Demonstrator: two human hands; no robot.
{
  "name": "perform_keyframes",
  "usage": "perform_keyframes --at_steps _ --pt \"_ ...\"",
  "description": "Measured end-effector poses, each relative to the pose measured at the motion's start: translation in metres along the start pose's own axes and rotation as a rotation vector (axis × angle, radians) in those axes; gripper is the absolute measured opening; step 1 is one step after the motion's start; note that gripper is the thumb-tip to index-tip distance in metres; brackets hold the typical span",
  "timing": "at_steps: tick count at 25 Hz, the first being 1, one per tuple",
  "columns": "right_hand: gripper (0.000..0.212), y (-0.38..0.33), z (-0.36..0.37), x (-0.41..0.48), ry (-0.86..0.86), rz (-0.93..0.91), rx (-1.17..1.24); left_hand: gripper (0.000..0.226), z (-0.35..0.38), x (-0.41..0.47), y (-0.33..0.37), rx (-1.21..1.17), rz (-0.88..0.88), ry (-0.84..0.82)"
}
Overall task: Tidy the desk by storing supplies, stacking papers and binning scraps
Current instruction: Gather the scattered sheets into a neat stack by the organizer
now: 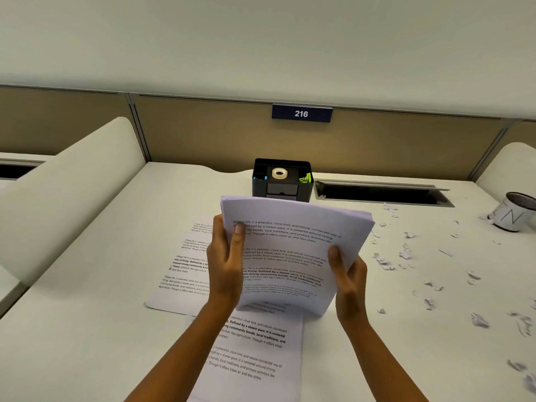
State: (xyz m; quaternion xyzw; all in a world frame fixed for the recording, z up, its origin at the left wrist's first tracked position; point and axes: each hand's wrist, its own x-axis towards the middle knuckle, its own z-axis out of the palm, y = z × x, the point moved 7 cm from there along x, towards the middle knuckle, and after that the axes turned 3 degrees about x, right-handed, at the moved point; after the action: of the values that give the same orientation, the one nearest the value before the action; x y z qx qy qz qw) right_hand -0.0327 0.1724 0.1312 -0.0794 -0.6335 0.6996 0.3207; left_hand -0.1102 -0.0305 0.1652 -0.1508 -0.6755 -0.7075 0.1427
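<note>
I hold a stack of printed papers (pixel 293 250) upright above the white desk (pixel 87 329), its bottom edge near the desk surface. My left hand (pixel 224 265) grips the stack's left edge, thumb on the front. Its right edge is gripped the same way by my right hand (pixel 348 281). One printed sheet (pixel 179 274) lies flat to the left, another printed sheet (pixel 252 355) lies under my arms. A black desk organiser (pixel 282 184) stands behind the stack, holding a tape roll (pixel 279 173). Several torn paper scraps (pixel 406 253) litter the desk's right side.
A white cup-shaped bin (pixel 514 213) marked with letters lies tilted at the right edge. An open cable slot (pixel 380 192) runs along the back of the desk. Tan partition panels with a "216" sign (pixel 301 113) close the back; white dividers flank both sides.
</note>
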Motion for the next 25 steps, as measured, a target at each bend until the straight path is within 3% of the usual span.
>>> perform_keyframes --at_steps 7,11,14,20,25 --pt "0.018 -0.012 0.004 0.003 0.053 -0.043 0.006 0.024 0.000 -0.003 0.006 -0.014 0.007 0.041" --pt "0.013 -0.023 0.007 0.010 -0.041 -0.064 -0.060 0.021 -0.011 0.007 0.018 0.039 0.092 0.073" --pt "0.017 -0.027 0.011 0.014 -0.123 -0.040 -0.053 0.025 -0.015 0.017 0.019 0.041 0.097 0.041" --pt "0.019 -0.038 0.021 0.009 -0.047 -0.066 0.019 0.016 -0.009 0.010 0.026 0.013 0.083 0.041" --pt "0.015 -0.040 0.017 0.008 -0.097 -0.089 -0.009 0.023 -0.017 0.009 0.026 0.034 0.143 0.082"
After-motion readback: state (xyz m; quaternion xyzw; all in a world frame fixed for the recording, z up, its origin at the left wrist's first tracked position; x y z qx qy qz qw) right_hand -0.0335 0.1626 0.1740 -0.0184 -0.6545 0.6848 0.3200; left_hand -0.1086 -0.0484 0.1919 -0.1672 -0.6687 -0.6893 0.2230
